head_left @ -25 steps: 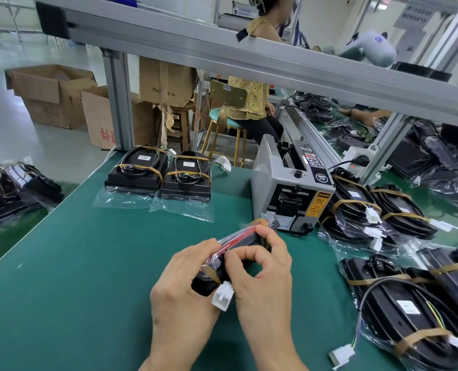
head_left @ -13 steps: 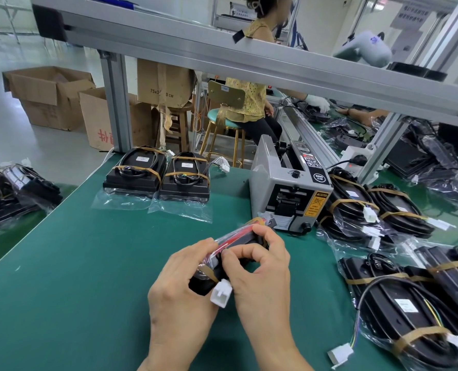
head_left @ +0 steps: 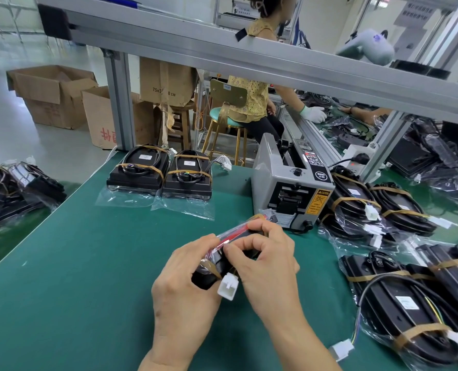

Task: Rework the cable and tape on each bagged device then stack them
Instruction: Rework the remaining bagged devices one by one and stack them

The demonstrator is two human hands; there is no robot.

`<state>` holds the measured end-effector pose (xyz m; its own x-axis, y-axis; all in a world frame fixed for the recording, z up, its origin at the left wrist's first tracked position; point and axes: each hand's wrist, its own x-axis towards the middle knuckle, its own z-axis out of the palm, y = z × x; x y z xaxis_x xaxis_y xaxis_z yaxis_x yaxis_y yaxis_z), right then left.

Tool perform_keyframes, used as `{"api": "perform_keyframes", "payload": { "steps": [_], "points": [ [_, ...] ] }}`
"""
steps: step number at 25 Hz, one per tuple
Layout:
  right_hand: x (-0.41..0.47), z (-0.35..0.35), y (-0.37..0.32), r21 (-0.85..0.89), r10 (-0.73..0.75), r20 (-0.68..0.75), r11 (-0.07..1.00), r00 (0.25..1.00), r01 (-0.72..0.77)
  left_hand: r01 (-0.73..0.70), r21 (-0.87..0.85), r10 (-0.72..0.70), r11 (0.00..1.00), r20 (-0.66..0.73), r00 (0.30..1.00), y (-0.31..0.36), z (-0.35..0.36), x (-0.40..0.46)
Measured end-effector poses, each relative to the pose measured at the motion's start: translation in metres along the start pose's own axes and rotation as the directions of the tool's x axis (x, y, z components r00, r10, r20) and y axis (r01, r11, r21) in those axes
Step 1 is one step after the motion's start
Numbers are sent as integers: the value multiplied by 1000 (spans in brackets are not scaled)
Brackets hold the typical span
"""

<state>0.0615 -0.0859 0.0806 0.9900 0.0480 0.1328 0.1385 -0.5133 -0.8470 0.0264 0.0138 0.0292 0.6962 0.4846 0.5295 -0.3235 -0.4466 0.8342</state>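
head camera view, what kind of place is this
Most likely a factory packing or assembly line. Taped, bagged devices lie in batches on a green bench mat, an automatic tape dispenser stands ready, and a gloved worker sits at a neighbouring aluminium-framed bench.

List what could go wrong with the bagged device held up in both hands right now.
1. The white connector dangles free below the bagged device; it could snag or tug the cable.
2. Left hand and right hand hold it above the green table; thin plastic might slip or tear.

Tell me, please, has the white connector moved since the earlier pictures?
No. The connector sits at the same spot relative to the tape dispenser, between both hands.
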Motion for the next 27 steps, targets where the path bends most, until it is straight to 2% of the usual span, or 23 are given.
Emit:
{"api": "perform_keyframes", "payload": {
  "steps": [5,11,20,25,27],
  "points": [
    [6,-6,0,184,46,84,981,995,-60,16,-2,-16,1000,-4,1000,4,0,2],
    [0,-5,-2,145,36,83,988,996,-48,7,8,-7,1000,-11,1000,4,1,1],
    [-6,6,-6,74,35,-45,997,998,-32,16,31,-16,999,8,1000,0,2,1],
    [-6,12,-2,198,68,-134,979,989,-40,44,26,-44,999,-13,999,5,1,0],
    [-9,13,-1,114,23,-113,993,993,-10,24,37,-24,999,-8,1000,6,1,-1]
  ]
}}
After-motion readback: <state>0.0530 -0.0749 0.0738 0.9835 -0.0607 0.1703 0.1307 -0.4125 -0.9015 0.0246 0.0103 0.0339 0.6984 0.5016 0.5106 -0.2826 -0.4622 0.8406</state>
